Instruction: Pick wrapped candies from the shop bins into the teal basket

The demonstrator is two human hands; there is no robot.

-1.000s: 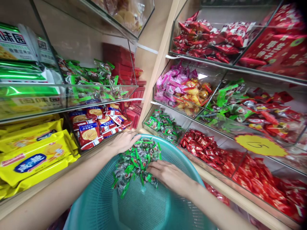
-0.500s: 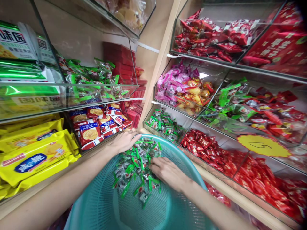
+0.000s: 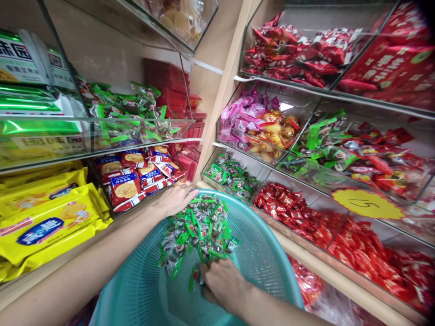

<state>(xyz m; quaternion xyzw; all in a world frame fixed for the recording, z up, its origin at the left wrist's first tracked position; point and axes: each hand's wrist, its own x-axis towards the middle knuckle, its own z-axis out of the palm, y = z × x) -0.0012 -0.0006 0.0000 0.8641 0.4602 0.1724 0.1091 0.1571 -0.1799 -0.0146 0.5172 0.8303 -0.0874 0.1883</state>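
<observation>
Bright light glints off green packets point(image 3: 27, 95); frame edges look stretched.

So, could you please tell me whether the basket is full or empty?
Partly filled: green-wrapped candies are heaped toward the far side of the basket, and much of it shows bare.

Right hand point(image 3: 224, 284): its curl hides the fingertips from me at 6 o'clock, grip unclear. Teal basket point(image 3: 268, 259) cut off at 6, yellow packs point(image 3: 50, 224) at 9, clear snack bag point(image 3: 183, 20) at 11. Print on green-wrapped sweets point(image 3: 200, 226) too small for me. Red packets point(image 3: 408, 277) at 4 smeared.
</observation>
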